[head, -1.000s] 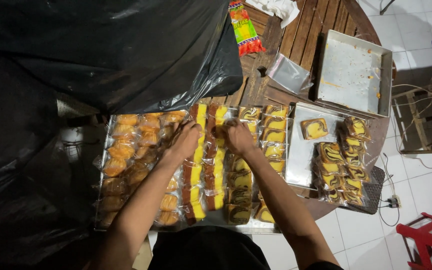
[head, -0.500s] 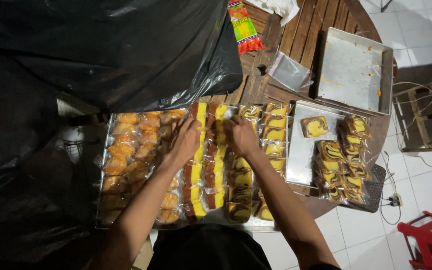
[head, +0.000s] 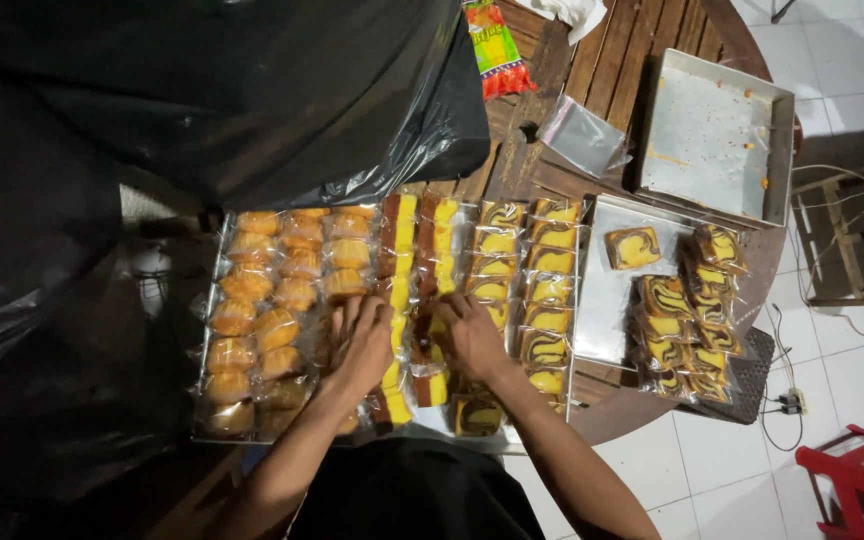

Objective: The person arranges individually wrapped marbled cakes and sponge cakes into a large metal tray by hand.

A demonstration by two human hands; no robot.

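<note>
A long metal tray holds rows of plastic-wrapped cakes: round orange buns on its left, brown-and-yellow layered slices in the middle, marbled slices on its right. My left hand lies flat with fingers spread on the wrapped cakes between the buns and the layered row. My right hand rests on the layered slices just beside it, fingers curled over one packet; whether it grips it is unclear. The two hands are almost touching.
A second tray to the right carries more wrapped marbled slices. An empty baking pan, an empty plastic bag and a colourful snack packet lie on the round wooden table. Black plastic sheeting covers the left. Red stool at bottom right.
Both hands have slid down the rows of wrapped cakes toward me, from the upper part of the tray to its near half.
</note>
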